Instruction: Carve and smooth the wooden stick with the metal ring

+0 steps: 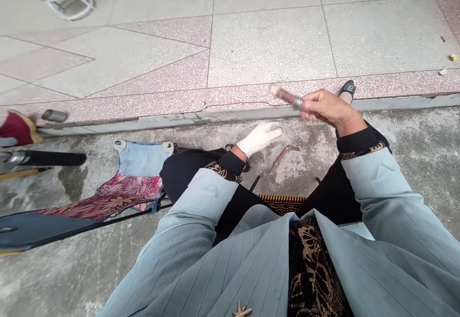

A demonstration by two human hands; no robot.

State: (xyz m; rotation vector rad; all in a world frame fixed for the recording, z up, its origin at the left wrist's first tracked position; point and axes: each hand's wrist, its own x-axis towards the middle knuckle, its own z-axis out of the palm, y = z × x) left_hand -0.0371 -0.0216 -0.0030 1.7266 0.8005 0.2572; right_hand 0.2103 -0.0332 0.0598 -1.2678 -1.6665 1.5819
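Head view: one bare right hand (pixel 325 108) and one white-gloved left hand (pixel 259 137) are being held apart, the latter's grip unclear; one brown, silver-banded rod (pixel 286 96) is being pinched by right fingers (pixel 310 106), one bent brown strip (pixel 280 158) being seen below.

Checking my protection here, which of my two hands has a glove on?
Your left hand, covered by a white glove; your right hand is bare and holds a blurred brown object.

Gap L hand (pixel 260 138) / R hand (pixel 323 108): tight, tool (pixel 285 96) juts L | gnd (pixel 302 173) btwn legs (pixel 332 190): passable exc. bent piece (pixel 281 158) | fwd: step (pixel 172 103)
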